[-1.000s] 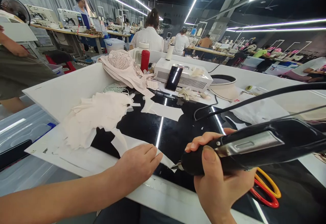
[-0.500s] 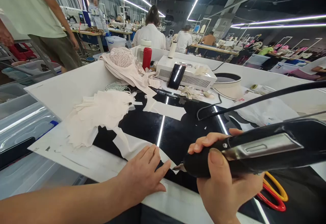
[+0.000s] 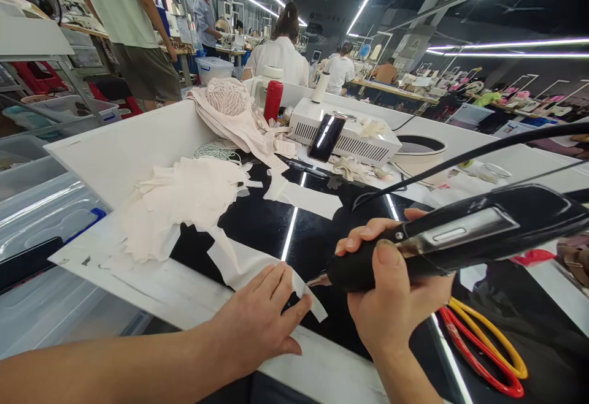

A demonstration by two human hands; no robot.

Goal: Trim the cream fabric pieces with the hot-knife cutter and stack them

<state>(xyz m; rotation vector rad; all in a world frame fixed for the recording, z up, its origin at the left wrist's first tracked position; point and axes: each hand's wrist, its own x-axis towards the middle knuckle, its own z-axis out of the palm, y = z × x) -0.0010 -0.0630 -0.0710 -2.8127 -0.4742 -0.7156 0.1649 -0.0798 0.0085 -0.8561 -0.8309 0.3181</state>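
My left hand [image 3: 264, 312] lies flat, fingers extended, on a strip of pale cream fabric [image 3: 234, 260] at the front of the glossy black work surface [image 3: 257, 226]. My right hand [image 3: 391, 293] is wrapped around a thick black corded handheld tool [image 3: 442, 244] with a silver lever on its side. Its narrow metal tip points left and appears to meet the fabric's upper edge, just right of my left fingers. The strip's right end sticks out below the tip. A pile of similar cream pieces [image 3: 184, 202] and another cut piece [image 3: 308, 197] lie farther back.
Red and yellow scissor-like handles [image 3: 488, 349] lie at the right. Behind are a phone [image 3: 326, 137], a white vented box [image 3: 368, 146], a red bottle [image 3: 273, 100] and a lace-cup bra [image 3: 227, 100]. The tool's black cable [image 3: 460, 165] arches over the right side.
The tool's tip has shifted from the strip's right end up to its upper edge, with the right hand rising slightly. My left hand stays on the fabric. The view has turned slightly left.
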